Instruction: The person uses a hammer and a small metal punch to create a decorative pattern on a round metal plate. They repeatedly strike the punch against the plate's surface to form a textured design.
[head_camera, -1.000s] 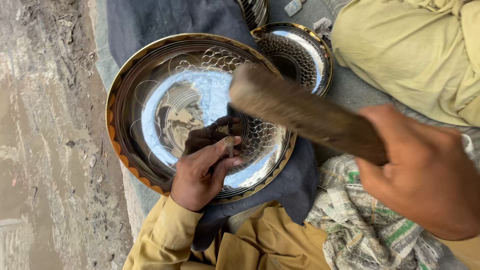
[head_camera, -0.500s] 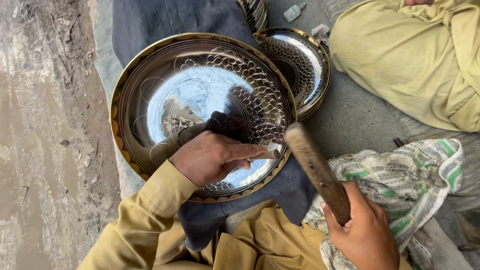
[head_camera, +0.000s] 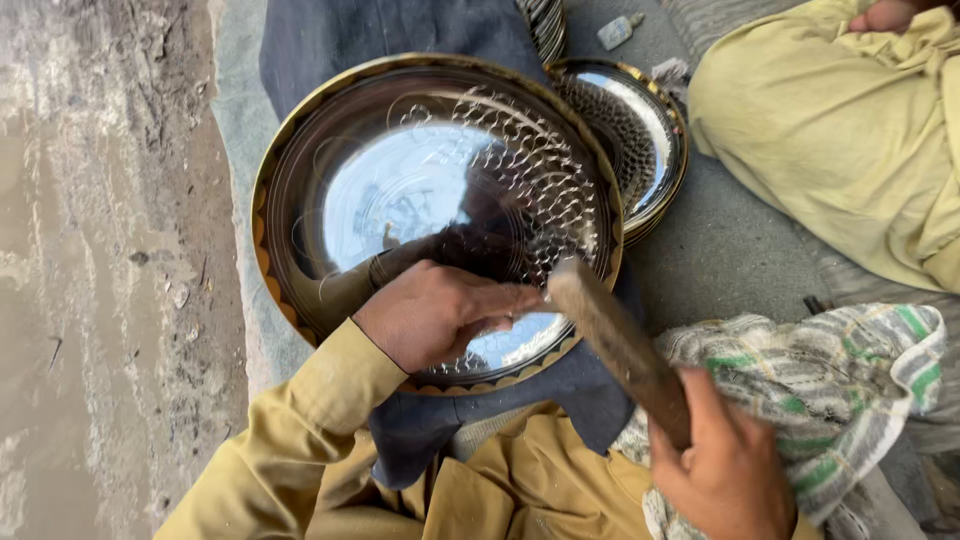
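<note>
A smaller shiny tray, a striped cloth and perhaps a small bottle.

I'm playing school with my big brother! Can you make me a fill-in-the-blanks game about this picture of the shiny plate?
1. The left hand rests on the big round ____ tray.
2. The right hand grips a wooden ____.
3. A smaller tray lies to the ____ of the big one.
4. The cloth beside the right hand has green and white ____.

Missing words: metal; stick; right; stripes
</note>
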